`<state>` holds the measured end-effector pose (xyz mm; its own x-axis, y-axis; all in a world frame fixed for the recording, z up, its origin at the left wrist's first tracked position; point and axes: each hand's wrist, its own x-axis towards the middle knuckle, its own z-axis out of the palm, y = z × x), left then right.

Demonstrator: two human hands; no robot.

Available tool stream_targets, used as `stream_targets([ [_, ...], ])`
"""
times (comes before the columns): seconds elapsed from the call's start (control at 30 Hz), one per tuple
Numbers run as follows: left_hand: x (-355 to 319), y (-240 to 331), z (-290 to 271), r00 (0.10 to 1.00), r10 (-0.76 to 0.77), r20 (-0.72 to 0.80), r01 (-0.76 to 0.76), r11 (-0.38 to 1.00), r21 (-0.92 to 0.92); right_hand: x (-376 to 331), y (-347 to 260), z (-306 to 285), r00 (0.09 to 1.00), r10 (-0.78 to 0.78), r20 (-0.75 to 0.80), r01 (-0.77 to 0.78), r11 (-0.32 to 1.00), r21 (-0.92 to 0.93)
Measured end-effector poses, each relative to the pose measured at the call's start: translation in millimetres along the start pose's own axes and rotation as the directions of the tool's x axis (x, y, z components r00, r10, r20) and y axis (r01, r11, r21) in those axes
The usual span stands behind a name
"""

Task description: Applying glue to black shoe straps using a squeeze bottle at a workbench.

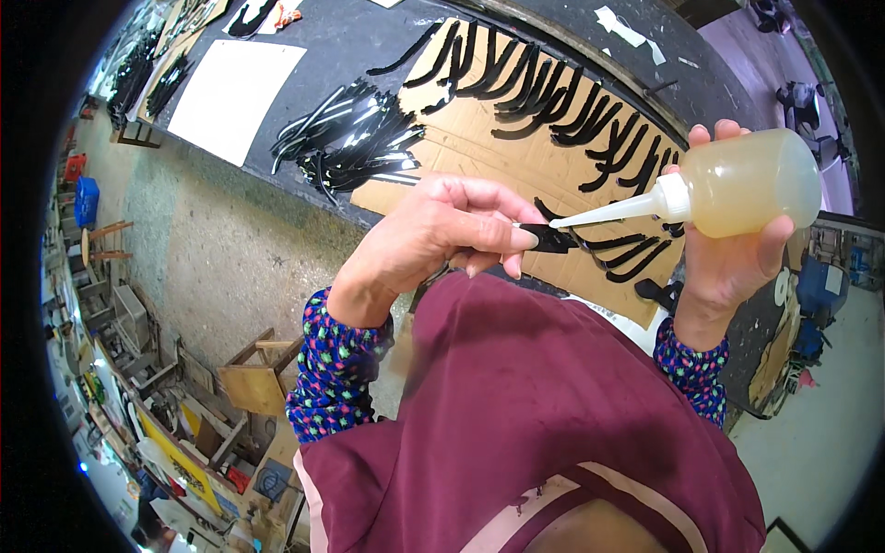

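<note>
Between the thumb and fingers of my left hand (452,226) is a small flat black strip (550,239), its end sticking out to the right. My right hand (733,249) grips a squeeze bottle (751,184) of cloudy yellowish liquid, tipped on its side. The bottle's long white nozzle (613,213) points left, and its tip is at the black strip; whether they touch I cannot tell. Beyond my hands, curved black strips (572,115) lie in rows on a brown cardboard sheet (461,138). A heap of shiny black strips (346,138) sits to the left, partly on the cardboard.
The dark worktable (336,46) also bears a white sheet (235,97) and more bundled black strips (134,78) at its far left. Paper scraps (622,28) lie at the back. A wooden stool (263,373) stands on the floor at left. Blue machinery (820,286) is at right.
</note>
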<state>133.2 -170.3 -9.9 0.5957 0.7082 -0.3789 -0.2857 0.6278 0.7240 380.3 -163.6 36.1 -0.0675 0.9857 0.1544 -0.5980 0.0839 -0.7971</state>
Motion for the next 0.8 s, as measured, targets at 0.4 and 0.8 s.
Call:
stream_targets([
  [0.4, 2.4, 1.9, -3.2, 0.995, -0.039, 0.091, 0.039, 0.999, 0.005, 1.5, 2.9, -1.5, 1.0, 0.014, -0.012, -0.015, 1.0, -0.01],
  [0.8, 8.2, -2.1, -3.5, 0.999, -0.035, 0.026, 0.036, 0.999, -0.035, 1.2, 2.9, -6.7, 1.0, 0.014, -0.022, -0.015, 1.0, -0.028],
])
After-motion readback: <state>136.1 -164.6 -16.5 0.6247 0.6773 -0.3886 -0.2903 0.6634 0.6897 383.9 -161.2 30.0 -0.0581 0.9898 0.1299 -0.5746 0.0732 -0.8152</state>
